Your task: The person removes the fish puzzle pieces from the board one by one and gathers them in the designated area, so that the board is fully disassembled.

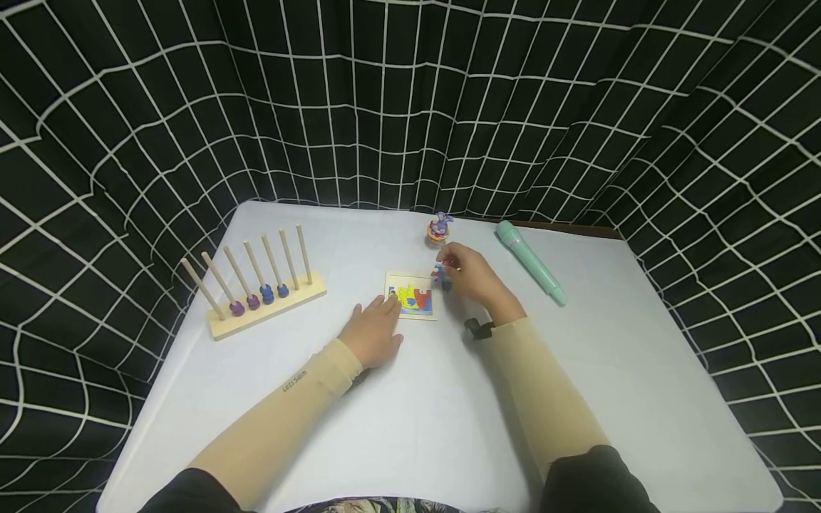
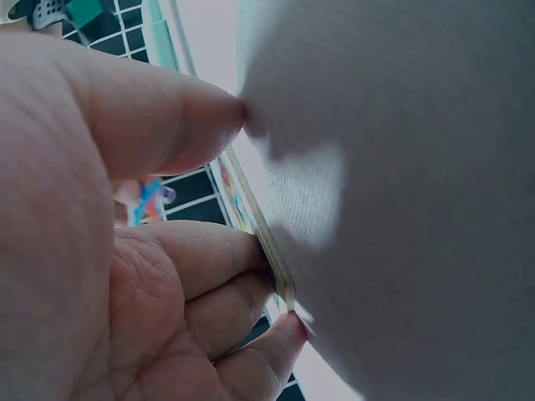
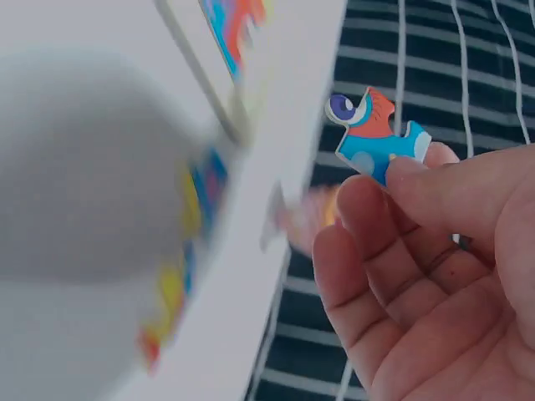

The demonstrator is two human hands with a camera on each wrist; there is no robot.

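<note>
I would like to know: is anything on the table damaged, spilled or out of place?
Nothing looks damaged or spilled. The puzzle board looks only partly filled, but the right hand holds a puzzle piece, so this seems unfinished rather than odd. Beside the board lie blurred coloured shapes, possibly loose pieces.

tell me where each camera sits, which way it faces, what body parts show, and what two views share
Head: worn on the head, facing forward and down over the table; left hand, right hand and both forearms show.
Left wrist: on that wrist, facing the puzzle tray's edge; the left hand fills much of the picture.
Right wrist: on that wrist, facing the puzzle piece; the right hand pinches it.
Shared: head and right wrist both show that piece.
</note>
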